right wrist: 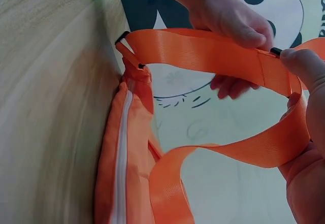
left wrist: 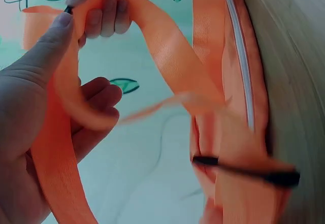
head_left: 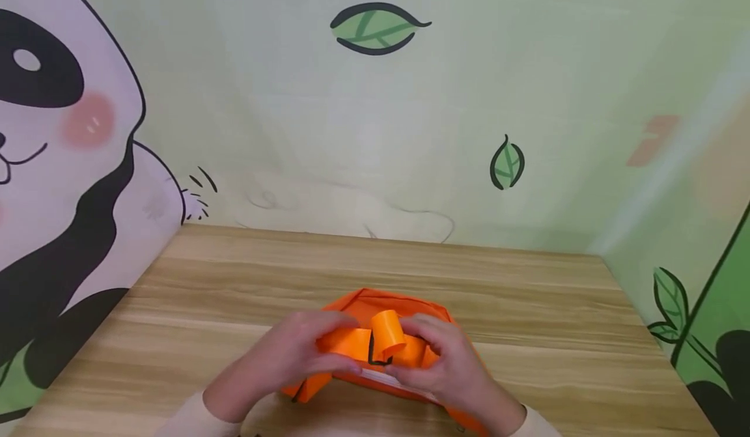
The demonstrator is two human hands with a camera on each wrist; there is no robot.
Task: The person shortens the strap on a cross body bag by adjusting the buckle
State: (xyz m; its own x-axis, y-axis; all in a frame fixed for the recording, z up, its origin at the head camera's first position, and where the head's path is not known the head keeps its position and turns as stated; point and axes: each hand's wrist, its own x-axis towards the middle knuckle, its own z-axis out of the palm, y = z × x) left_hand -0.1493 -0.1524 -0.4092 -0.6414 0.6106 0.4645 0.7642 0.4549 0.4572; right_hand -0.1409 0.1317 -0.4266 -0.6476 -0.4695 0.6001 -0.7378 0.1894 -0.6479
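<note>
An orange bag (head_left: pixel 404 301) with a white zipper (right wrist: pixel 122 158) lies on the wooden table. Its wide orange strap (right wrist: pixel 203 51) is raised in loops above it. My left hand (head_left: pixel 299 349) holds the strap at the left, thumb on the near side and fingers behind. Across from it, my right hand (head_left: pixel 448 359) grips another part of the strap, with its thumb by a small black slider (right wrist: pixel 275 51). A loop of strap stands up between the hands. In the left wrist view, a black buckle (left wrist: pixel 249 172) crosses the strap near the bag.
The wooden table (head_left: pixel 234 267) reaches back to a pale green wall (head_left: pixel 375 131) printed with leaves. A panda drawing (head_left: pixel 99 124) covers the left side. At the right stands another printed panel (head_left: pixel 715 281).
</note>
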